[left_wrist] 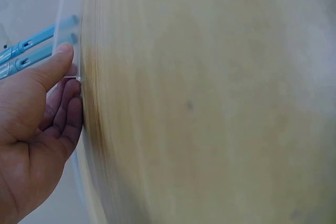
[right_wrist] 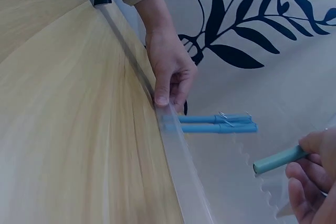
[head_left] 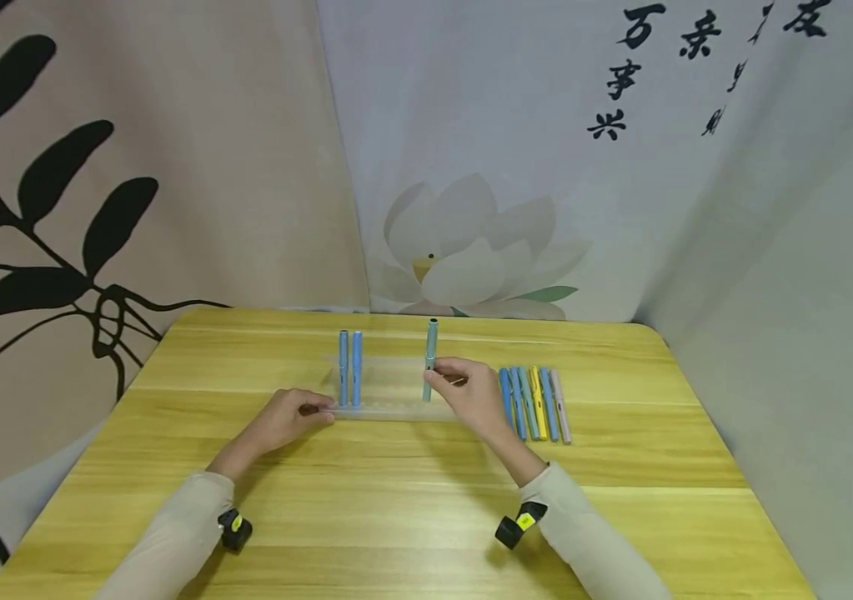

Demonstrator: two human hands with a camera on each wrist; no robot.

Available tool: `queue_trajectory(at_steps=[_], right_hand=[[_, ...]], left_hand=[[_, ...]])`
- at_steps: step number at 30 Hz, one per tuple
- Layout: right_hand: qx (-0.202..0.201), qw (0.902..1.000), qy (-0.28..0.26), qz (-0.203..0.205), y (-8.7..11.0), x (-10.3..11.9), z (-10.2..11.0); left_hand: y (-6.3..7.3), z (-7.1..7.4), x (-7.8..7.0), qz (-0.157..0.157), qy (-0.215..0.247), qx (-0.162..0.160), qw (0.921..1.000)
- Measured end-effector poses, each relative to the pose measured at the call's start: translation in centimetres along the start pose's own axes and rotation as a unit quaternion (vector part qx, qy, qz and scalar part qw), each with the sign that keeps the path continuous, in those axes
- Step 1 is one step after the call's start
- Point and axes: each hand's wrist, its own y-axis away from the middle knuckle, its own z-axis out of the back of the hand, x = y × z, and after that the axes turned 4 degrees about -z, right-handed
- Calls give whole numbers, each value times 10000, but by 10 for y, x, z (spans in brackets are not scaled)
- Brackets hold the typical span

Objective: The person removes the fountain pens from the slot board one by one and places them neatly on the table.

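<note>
The right grip (head_left: 471, 398) was clamped on a green pen (head_left: 430, 354), thumb and fingers pinching its barrel, and the pen stood nearly upright above the right part of a clear rack (head_left: 396, 412). The pinch left the lower end bare, probably so that the fingers would not knock the plastic. In the right wrist view that free end was near the rack's scalloped edge; whether the two touched could not be told.

The left grip (head_left: 293, 419) was closed on the rack's left front corner, its thumb pressed flat against the clear strip and its other fingers curled by the end. That hold looked meant to steady the rack, which seemed light enough to slide if nudged. Taking it at the very end also left the middle unobstructed for the other arm.

Two blue pens (head_left: 356, 371) stood side by side at the rack's left end, near the left grip, with a gap between them and the green pen. The scallops presumably served to space the barrels apart.

A row of six pens (head_left: 539, 404), one of them yellow, lay on the tabletop (head_left: 366, 500) to the right of the rack, laid roughly parallel, likely for easy picking by the nearer right arm.
</note>
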Motion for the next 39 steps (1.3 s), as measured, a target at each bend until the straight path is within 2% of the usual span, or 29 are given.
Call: queue_trajectory(at_steps=[7,14,21,24,33,39], right_hand=[[-302,9995,9,-60,4,-7,23],[-422,9989,92,-189,9,-14,45],[-623,9971,387,-222,13,-27,67],[-677,9957,529,-350,16,-31,79],[-901,9884,842,-889,24,-44,114],[-1060,9821,1180,-1011,29,-57,133]], left_hand=[[2,2,1,6,-64,28,10000],[2,1,2,-59,-42,23,10000],[4,1,3,-76,-26,-39,10000],[4,1,1,-123,-33,-34,9999],[2,1,-1,60,-29,2,10000],[0,1,-2,75,-15,61,10000]])
